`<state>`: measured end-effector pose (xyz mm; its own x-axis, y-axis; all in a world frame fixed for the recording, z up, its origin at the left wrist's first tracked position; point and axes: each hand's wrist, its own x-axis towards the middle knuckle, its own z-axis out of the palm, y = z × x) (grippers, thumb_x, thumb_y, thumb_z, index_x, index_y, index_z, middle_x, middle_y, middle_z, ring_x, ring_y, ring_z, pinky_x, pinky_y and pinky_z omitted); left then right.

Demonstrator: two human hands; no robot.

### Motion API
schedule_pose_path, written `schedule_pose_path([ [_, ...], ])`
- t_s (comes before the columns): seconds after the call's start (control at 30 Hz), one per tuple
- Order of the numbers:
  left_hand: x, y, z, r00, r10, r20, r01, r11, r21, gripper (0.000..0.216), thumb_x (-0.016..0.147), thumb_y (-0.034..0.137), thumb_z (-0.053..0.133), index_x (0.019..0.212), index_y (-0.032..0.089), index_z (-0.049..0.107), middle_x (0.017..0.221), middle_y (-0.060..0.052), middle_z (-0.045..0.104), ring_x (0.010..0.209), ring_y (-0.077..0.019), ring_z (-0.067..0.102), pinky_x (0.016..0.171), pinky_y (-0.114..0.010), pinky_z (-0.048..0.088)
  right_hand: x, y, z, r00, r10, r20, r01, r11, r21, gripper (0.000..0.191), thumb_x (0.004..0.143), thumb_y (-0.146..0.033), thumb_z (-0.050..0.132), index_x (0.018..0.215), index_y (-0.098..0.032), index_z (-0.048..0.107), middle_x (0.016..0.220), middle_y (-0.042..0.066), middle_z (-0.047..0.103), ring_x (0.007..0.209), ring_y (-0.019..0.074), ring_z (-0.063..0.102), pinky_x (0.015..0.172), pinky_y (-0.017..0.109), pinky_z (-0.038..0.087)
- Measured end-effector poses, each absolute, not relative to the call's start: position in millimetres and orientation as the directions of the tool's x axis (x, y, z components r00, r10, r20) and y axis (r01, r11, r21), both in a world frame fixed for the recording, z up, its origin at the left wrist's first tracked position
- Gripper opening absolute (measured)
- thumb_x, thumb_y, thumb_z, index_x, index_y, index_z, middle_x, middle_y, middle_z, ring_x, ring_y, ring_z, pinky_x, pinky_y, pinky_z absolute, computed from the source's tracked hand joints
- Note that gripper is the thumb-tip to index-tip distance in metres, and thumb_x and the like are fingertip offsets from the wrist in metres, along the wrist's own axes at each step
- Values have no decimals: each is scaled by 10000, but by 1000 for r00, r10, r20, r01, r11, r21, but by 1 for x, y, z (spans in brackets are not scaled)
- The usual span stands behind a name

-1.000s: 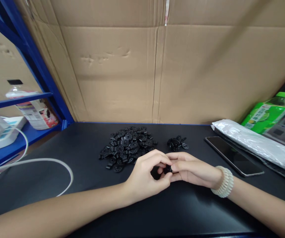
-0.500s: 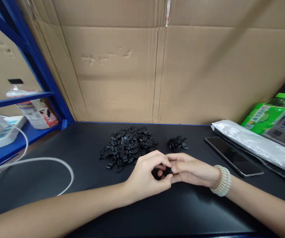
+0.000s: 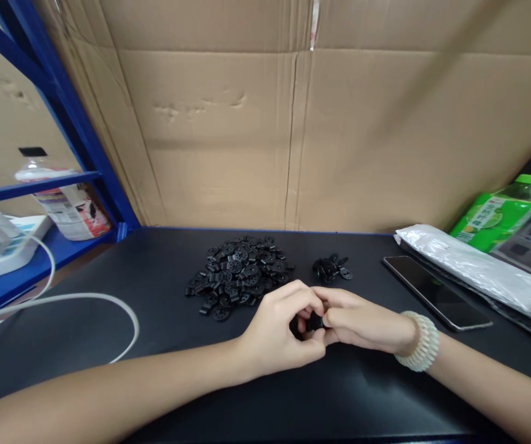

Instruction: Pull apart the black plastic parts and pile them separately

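My left hand (image 3: 284,330) and my right hand (image 3: 360,320) meet above the black table (image 3: 228,401). Between their fingertips they pinch a small black plastic part (image 3: 314,322), mostly covered by the fingers. Both hands are closed on it. Behind my left hand lies a large heap of black plastic parts (image 3: 242,271) with round, perforated discs. A smaller cluster of black parts (image 3: 330,267) sits just beyond my right hand.
To the right lie a phone (image 3: 436,293) and a silvery-white plastic package (image 3: 478,271), with a green pack (image 3: 496,216) behind. A white cable (image 3: 108,297) loops at left. A blue shelf frame (image 3: 108,191) holds a bottle (image 3: 68,206) and a power strip (image 3: 10,246).
Both hands have shifted slightly right, still pinching the black part. My fingers now cover more of it. The heap and the cluster look the same.
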<state>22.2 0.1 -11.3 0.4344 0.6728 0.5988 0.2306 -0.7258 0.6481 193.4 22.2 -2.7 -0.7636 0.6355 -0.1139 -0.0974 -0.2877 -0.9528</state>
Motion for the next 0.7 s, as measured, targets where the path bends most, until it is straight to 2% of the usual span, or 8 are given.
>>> schedule_pose_path([
  [0.17, 24, 0, -16, 466, 652, 598, 254, -746, 615, 217, 616, 53, 585, 792, 174, 546, 805, -19, 519, 599, -104, 506, 497, -200, 461, 191, 15, -5, -744, 656, -127, -48, -241, -969, 191, 713, -72, 520, 848, -200, 479, 862, -20, 505, 864, 126, 514, 773, 280, 460],
  [0.4, 25, 1, -18, 491, 615, 617, 288, -783, 552, 224, 612, 50, 554, 805, 163, 547, 811, -25, 523, 620, -116, 509, 531, -222, 464, 188, 11, -3, -707, 694, -138, -22, -216, -976, 163, 726, -116, 534, 840, -204, 460, 843, -23, 474, 764, 106, 472, 677, 234, 422],
  [0.57, 26, 1, -16, 477, 611, 632, 292, -788, 542, 225, 592, 50, 548, 783, 168, 538, 774, -22, 523, 610, -122, 502, 527, -232, 449, 186, 14, -8, -715, 691, -111, -110, -267, -957, 157, 722, -125, 553, 835, -207, 483, 856, -13, 477, 841, 132, 481, 753, 265, 431],
  [0.7, 27, 1, -15, 467, 612, 638, 298, -788, 538, 210, 589, 54, 541, 761, 173, 526, 743, -15, 515, 589, -118, 489, 517, -232, 435, 186, 14, -9, -720, 684, -120, -136, -308, -942, 141, 720, -125, 561, 809, -204, 485, 850, -15, 476, 839, 131, 476, 755, 264, 428],
])
